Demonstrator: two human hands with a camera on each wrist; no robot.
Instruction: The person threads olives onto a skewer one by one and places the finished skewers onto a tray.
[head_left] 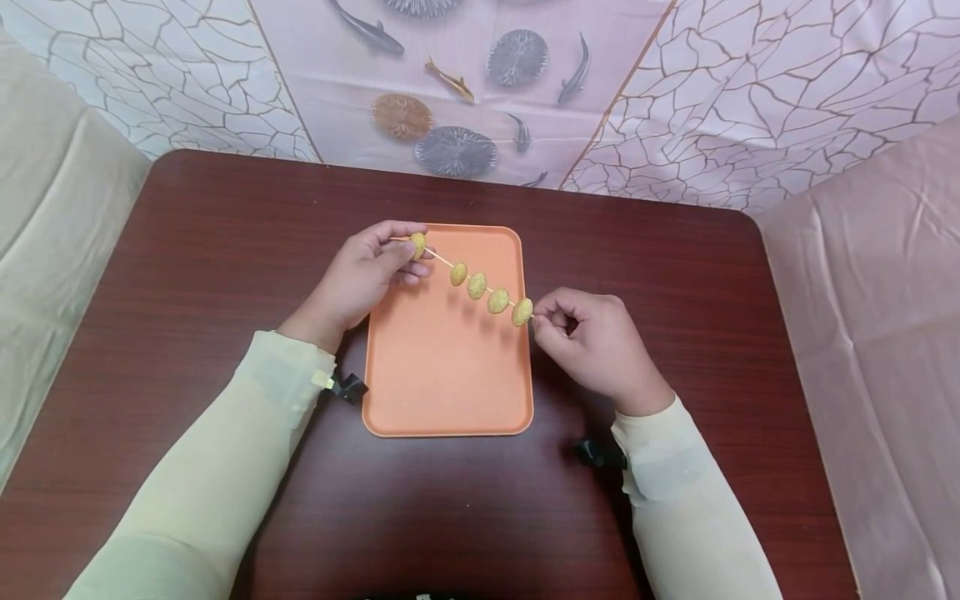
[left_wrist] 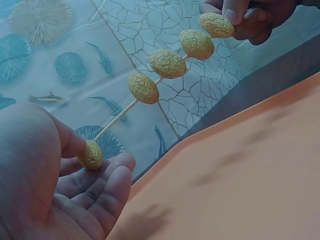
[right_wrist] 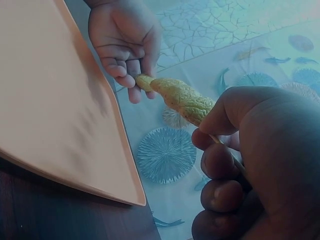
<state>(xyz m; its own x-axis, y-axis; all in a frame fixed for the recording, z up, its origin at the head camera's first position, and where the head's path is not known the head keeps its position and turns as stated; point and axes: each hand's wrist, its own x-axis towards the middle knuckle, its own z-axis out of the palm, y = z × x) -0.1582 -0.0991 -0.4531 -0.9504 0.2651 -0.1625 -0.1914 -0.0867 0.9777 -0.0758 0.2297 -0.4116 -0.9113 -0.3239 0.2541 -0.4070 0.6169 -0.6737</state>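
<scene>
A thin wooden skewer (head_left: 438, 257) slants over the orange tray, carrying several yellow, wrinkled oval pieces (head_left: 477, 286). My left hand (head_left: 363, 271) pinches the piece at the far end (left_wrist: 91, 155) between thumb and fingers. A stretch of bare stick separates that piece from the others, which sit spaced toward the other end. On the near right, my right hand (head_left: 592, 337) grips the skewer's other end with thumb and forefinger, right beside the last piece (head_left: 522, 312). In the right wrist view the stick (right_wrist: 216, 138) passes between the fingers into the curled hand.
The orange tray (head_left: 450, 392) lies on a dark red-brown table (head_left: 712, 333), with shadows of the pieces on it. Behind the table hangs a patterned cloth (head_left: 517, 125), and pale fabric (head_left: 870, 292) borders the sides. Each wrist wears a small black camera (head_left: 348, 388).
</scene>
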